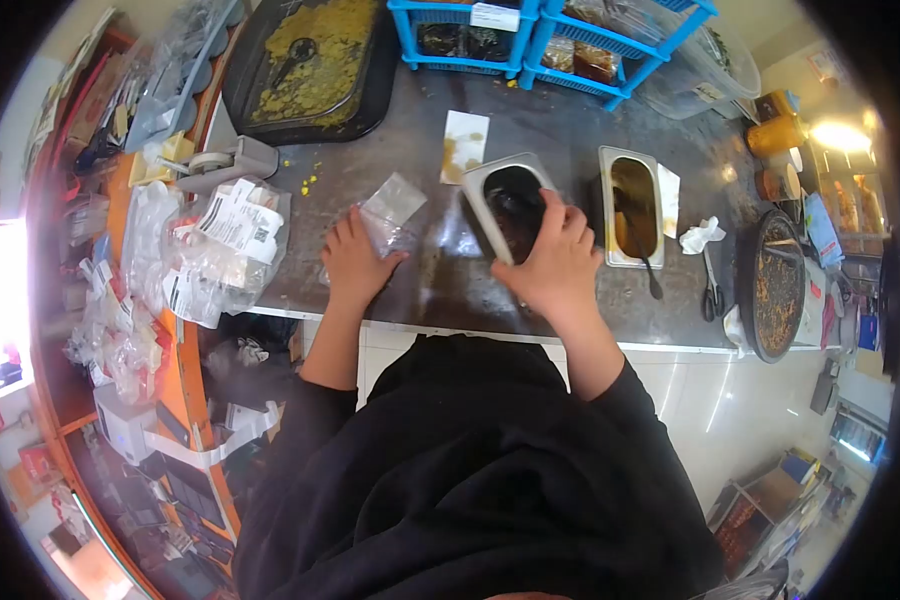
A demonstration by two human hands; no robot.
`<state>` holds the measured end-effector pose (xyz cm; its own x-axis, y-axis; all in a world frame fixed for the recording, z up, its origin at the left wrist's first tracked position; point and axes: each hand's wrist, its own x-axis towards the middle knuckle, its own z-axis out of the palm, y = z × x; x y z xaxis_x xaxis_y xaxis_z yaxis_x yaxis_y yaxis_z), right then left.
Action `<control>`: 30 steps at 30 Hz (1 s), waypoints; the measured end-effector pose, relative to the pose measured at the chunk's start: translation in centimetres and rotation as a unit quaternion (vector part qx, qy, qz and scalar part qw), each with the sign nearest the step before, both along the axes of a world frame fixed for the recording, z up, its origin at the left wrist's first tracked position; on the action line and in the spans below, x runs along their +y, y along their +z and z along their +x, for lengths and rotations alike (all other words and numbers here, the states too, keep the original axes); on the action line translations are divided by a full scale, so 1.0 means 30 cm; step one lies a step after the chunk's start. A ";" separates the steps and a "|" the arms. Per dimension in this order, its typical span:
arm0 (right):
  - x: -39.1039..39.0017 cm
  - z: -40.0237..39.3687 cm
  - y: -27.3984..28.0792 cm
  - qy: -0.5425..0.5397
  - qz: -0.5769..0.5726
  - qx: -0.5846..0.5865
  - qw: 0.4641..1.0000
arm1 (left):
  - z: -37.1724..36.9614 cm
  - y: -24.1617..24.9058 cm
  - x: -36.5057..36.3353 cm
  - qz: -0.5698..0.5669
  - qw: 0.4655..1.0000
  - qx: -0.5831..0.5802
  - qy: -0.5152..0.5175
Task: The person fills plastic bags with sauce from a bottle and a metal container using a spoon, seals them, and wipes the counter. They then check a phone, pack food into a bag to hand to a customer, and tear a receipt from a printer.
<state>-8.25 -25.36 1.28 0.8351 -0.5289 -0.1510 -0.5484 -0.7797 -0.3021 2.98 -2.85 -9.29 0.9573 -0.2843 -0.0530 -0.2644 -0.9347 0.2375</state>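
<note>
My right hand point(558, 258) grips the near right rim of a metal container point(482, 210) with dark contents, which stands slightly turned on the dark table. My left hand point(358, 262) rests on the table with its fingers spread, touching the edge of a clear plastic bag point(395, 205). A stained white paper point(464, 145) lies just behind the container. To the right stands a second metal container point(630, 205) with brown contents and a dark-handled spoon point(654, 284) leaning out of it.
Blue baskets point(570, 75) and a black tray of yellow food point(310, 75) stand at the back. Plastic packages point(235, 235) and a tape dispenser point(232, 163) sit at left. Scissors point(711, 295), crumpled tissue point(702, 236) and a round dark tray point(772, 290) are at right.
</note>
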 end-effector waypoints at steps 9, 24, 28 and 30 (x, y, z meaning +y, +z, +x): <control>0.096 0.084 -0.096 0.122 -0.033 -0.172 0.977 | 0.070 -0.060 0.080 -0.122 0.980 -0.039 -0.152; 0.161 0.233 -0.489 0.007 0.070 -0.123 0.990 | 0.045 -0.064 0.176 -0.134 0.967 -0.026 -0.217; 0.224 0.217 -0.332 0.082 0.022 -0.266 0.960 | 0.070 -0.061 0.225 -0.178 0.963 -0.059 -0.194; 0.254 0.219 -0.308 0.186 0.156 -0.301 0.922 | 0.060 -0.055 0.234 -0.214 0.953 -0.082 -0.198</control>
